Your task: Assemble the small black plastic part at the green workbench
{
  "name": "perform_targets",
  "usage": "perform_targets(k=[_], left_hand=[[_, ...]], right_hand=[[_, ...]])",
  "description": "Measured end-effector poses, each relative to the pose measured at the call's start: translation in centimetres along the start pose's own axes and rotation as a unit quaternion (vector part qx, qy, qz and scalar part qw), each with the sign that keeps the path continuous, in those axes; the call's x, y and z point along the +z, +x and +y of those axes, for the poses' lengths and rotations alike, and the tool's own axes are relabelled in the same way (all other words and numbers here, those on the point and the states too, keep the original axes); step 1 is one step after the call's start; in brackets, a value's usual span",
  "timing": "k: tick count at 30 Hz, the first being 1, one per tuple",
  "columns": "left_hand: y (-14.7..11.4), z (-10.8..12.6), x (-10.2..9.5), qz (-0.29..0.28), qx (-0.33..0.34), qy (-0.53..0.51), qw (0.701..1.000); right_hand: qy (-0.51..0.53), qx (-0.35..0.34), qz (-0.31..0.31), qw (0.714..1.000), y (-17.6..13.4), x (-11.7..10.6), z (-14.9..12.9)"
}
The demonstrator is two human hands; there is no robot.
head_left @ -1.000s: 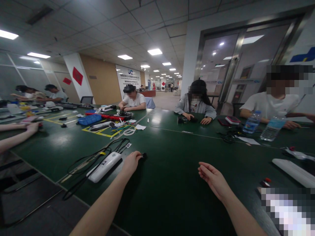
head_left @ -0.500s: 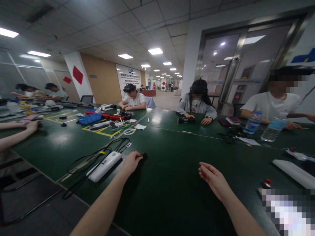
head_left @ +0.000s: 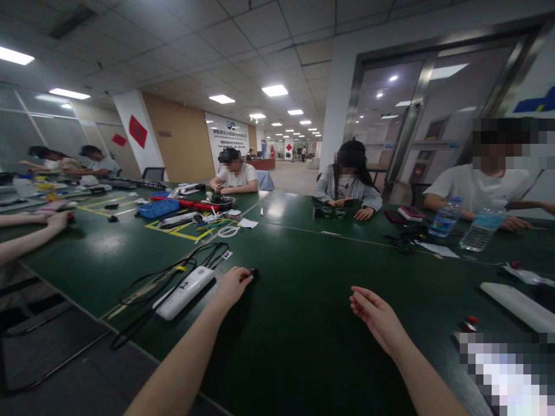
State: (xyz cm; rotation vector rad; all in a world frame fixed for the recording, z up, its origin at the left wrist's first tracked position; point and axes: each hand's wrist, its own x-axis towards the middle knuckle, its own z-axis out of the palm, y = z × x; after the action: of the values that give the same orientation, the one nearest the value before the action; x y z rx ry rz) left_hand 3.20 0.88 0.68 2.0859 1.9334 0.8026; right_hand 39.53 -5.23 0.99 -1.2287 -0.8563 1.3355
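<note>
So the left hand [head_left: 233, 285], just left of centre in the frame, has its fingers pinched tight on a small dark item with a silvery bit [head_left: 255, 274], right down by the dark green bench [head_left: 295, 329]. Too small to tell what it is, and I can't read any marking on it.

Right hand [head_left: 376, 315] is right of centre, fingers half curled with the thumb close to them, so a narrow gap; can't tell if anything's in there.

Near the left wrist there's a long white rounded plastic case [head_left: 186, 293] with a black "2" on top, beside some looped black cables [head_left: 207, 248] carrying a white paper tag [head_left: 228, 255] that also reads "2".

Other writing: the white wall sign [head_left: 228, 144], upper middle of the frame, has a blue logo and Chinese lettering ending in 科技有限公司; the smaller lines are too blurry. At right, two clear plastic bottles [head_left: 483, 228] wear blue labels, brand unreadable.
</note>
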Motion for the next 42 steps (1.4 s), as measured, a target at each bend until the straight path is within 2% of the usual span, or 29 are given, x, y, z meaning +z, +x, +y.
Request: perform_targets(k=[12, 21, 32, 42], left_hand=[[0.53, -0.74, 0.81, 0.029, -0.053, -0.039, 0.997], [0.34, -0.32, 0.29, 0.004, -0.074, -0.071, 0.995], [0.29, -0.26, 0.57, 0.022, -0.081, -0.044, 0.995], [0.15, 0.18, 0.37, 0.010, -0.070, 0.015, 0.997]], right_hand=[[0.012, -0.007, -0.005, 1.000, 0.16, 0.08, 0.24], [0.007, -0.007, -0.007, 1.000, -0.03, 0.16, 0.01], [0.007, 0.000, 0.001, 1.000, -0.21, 0.27, -0.27], [0.000, -0.002, 0.003, 1.000, -0.15, 0.17, -0.14]])
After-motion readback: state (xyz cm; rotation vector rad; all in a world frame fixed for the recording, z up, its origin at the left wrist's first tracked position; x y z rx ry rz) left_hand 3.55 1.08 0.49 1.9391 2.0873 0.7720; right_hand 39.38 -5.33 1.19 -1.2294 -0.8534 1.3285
